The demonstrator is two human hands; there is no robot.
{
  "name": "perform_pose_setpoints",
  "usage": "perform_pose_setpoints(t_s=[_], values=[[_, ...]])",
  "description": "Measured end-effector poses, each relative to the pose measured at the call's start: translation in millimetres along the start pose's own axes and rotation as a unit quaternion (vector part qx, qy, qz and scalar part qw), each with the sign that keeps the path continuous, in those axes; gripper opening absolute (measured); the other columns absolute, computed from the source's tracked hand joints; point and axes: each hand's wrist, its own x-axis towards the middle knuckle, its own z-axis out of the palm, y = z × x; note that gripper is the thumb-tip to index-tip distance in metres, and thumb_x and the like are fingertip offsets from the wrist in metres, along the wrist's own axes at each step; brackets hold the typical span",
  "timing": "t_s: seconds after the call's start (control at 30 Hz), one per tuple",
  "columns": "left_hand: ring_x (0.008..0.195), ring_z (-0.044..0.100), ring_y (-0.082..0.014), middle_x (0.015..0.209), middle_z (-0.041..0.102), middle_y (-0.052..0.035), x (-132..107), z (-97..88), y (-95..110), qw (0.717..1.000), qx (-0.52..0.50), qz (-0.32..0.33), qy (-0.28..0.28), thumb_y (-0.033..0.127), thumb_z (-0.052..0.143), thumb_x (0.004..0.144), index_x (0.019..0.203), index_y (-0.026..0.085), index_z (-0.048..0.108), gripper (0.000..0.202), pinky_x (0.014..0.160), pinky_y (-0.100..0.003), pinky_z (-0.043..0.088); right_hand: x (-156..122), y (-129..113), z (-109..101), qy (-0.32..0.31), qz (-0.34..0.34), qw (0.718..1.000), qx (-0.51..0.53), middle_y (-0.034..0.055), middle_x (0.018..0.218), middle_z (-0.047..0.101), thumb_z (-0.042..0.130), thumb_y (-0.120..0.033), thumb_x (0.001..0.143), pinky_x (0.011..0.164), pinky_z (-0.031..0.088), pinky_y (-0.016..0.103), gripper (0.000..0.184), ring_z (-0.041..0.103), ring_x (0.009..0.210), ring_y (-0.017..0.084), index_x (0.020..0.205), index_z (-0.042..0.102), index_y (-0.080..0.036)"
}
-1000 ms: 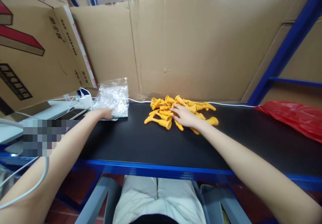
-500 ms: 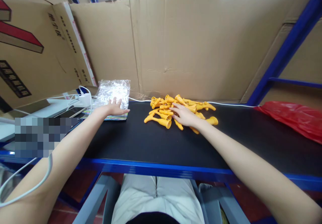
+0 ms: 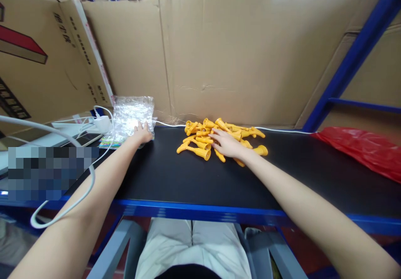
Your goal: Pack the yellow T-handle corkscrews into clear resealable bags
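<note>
A loose pile of yellow plastic pieces (image 3: 199, 150), each with a hollow cup-shaped end and a bent, tapering tail, lies on the black tabletop (image 3: 188, 183). My right hand (image 3: 228, 142) rests on this pile, its fingers spread over several pieces without gripping one. Further left, my left hand (image 3: 143, 133) is at the lower right edge of a shiny clear plastic bag (image 3: 133, 110). Its fingers curl onto the bag's edge, and the thumb is hidden. Under the bag shows a colourful printed sheet (image 3: 108, 142).
Cardboard (image 3: 238, 57) walls off the back, and a printed carton (image 3: 46, 74) stands at left. A white charger (image 3: 102, 123) with cables lies beside the bag. One white cable (image 3: 89, 178) loops over my left forearm. Red plastic (image 3: 360, 149) lies at right, near a blue post (image 3: 351, 57).
My left hand, spread flat over the clear bag before, has shifted to its edge and curled its fingers. The white cable by my left arm has swung up. My right hand stays on the pile.
</note>
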Motion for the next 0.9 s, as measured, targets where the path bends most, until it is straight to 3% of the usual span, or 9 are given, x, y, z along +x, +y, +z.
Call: perform_pose_setpoints(t_s=[0.13, 0.33, 0.57, 0.73, 0.9], values=[[0.133, 0.014, -0.0371, 0.147, 0.005, -0.0187, 7.6, 10.0, -6.2, 0.996, 0.029, 0.047, -0.073, 0.042, 0.026, 0.086, 0.142, 0.015, 0.015, 0.064, 0.1, -0.052, 0.023, -0.4, -1.5, -1.1, -0.004, 0.004, 1.0, -0.007, 0.0143, 0.137, 0.038, 0.044, -0.031, 0.084, 0.105, 0.027, 0.04, 0.046, 0.033, 0.128, 0.025, 0.126, 0.05, -0.013], [0.134, 0.004, -0.0366, 0.148, -0.002, -0.0169, 2.9, 6.3, -3.4, 0.996, 0.024, 0.037, -0.08, 0.05, 0.023, 0.085, 0.143, 0.014, 0.009, 0.069, 0.102, -0.051, 0.019, -0.6, -2.4, -1.6, -0.004, 0.006, 1.0, -0.01, 0.0133, 0.138, 0.038, 0.044, -0.031, 0.084, 0.105, 0.027, 0.041, 0.045, 0.032, 0.128, 0.025, 0.125, 0.051, -0.014], [0.134, -0.004, -0.0344, 0.148, -0.005, -0.0126, -20.0, -6.0, 11.0, 0.998, 0.018, 0.055, -0.032, 0.056, 0.021, 0.084, 0.143, 0.013, 0.005, 0.075, 0.103, -0.056, 0.012, 0.0, -1.5, -1.0, -0.008, 0.001, 1.0, -0.01, 0.0149, 0.138, 0.037, 0.044, -0.031, 0.084, 0.105, 0.027, 0.042, 0.046, 0.032, 0.128, 0.026, 0.126, 0.05, -0.013], [0.135, -0.011, -0.0305, 0.148, -0.012, -0.0072, -56.9, -30.6, 12.3, 0.992, 0.005, 0.09, 0.09, 0.055, 0.015, 0.086, 0.143, 0.018, 0.002, 0.07, 0.103, -0.059, 0.005, 0.5, -0.4, 0.0, -0.006, 0.003, 1.0, -0.01, 0.0141, 0.138, 0.037, 0.043, -0.033, 0.085, 0.104, 0.027, 0.042, 0.046, 0.033, 0.127, 0.026, 0.126, 0.05, -0.014], [0.134, -0.008, -0.0359, 0.149, -0.012, -0.0063, -87.5, -44.7, -23.9, 0.992, 0.001, -0.026, 0.125, 0.061, 0.013, 0.083, 0.143, 0.021, 0.001, 0.073, 0.099, -0.064, 0.01, 0.6, -0.3, 0.3, -0.005, 0.002, 1.0, -0.001, 0.0138, 0.138, 0.037, 0.043, -0.032, 0.085, 0.105, 0.026, 0.041, 0.045, 0.033, 0.127, 0.025, 0.125, 0.05, -0.014]])
